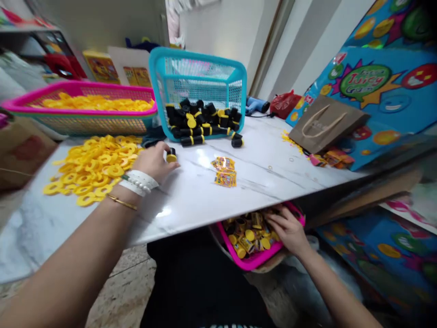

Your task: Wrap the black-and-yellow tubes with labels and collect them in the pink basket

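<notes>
My left hand is closed around a small black canister with a yellow cap, low over the marble-patterned table. Just left of it lies a pile of yellow plastic rings. My right hand reaches over the side of a pink basket below the table edge. Its fingers are stretched out, and I see nothing held in them. Inside this basket are several small canisters with yellow caps and printed wraps. Two small stacks of printed labels lie on the table between my hands.
A blue basket, tipped towards me, holds black canisters, some spilling onto the table. Behind the rings stands a pink-rimmed basket of yellow pieces. At right are a brown paper bag and large blue printed boxes.
</notes>
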`<action>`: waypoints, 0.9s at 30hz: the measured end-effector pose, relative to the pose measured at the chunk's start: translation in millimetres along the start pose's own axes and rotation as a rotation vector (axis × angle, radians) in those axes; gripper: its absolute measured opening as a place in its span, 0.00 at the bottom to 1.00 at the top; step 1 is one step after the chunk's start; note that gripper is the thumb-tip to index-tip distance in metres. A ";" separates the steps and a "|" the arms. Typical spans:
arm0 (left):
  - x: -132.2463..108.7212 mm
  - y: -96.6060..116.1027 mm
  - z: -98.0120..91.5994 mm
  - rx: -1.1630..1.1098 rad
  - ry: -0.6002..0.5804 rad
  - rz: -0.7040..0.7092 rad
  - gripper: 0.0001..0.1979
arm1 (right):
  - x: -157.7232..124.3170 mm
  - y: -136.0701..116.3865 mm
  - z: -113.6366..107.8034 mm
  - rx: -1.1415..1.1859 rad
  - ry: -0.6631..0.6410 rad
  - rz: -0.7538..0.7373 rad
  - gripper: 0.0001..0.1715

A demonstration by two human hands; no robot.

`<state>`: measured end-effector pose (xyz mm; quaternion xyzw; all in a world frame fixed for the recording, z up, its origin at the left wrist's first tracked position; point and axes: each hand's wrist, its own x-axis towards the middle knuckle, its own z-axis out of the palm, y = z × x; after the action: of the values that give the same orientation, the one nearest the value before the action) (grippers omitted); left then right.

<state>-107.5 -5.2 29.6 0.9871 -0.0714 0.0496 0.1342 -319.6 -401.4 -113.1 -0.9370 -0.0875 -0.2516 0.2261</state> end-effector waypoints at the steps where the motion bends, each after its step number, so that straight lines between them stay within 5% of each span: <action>1: -0.5 -0.3 1.7 -0.026 0.000 0.006 0.25 | 1.1 8.8 4.9 -0.067 -0.055 -0.070 0.18; 8: 8.8 -6.7 20.6 -0.083 0.108 -0.005 0.25 | -3.9 53.7 27.4 -0.440 -0.131 -0.370 0.22; 12: 8.3 -0.1 21.6 -0.183 0.110 0.088 0.19 | -3.8 44.0 20.7 -0.470 -0.082 -0.390 0.21; 15: 1.8 8.0 16.0 -0.501 0.042 0.107 0.21 | 14.1 7.8 -1.8 -0.395 0.035 -0.477 0.18; 17: -3.4 13.3 11.8 -0.823 -0.107 0.023 0.25 | 37.7 -26.7 -19.2 -0.225 0.054 -0.574 0.19; 20: -10.2 19.3 9.1 -1.254 -0.325 -0.099 0.30 | 88.2 -83.0 -31.6 -0.012 0.036 -0.651 0.31; 23: -15.0 22.1 12.7 -1.417 -0.378 -0.117 0.32 | 146.6 -129.8 -13.9 0.076 0.047 -0.643 0.32; 27: -16.7 21.1 20.1 -1.423 -0.458 -0.011 0.32 | 214.5 -164.8 38.1 0.137 -0.079 -0.632 0.28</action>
<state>-125.6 -28.6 13.8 0.6479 -0.1074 -0.2162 0.7225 -164.9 -227.4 29.8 -0.8551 -0.3993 -0.2664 0.1959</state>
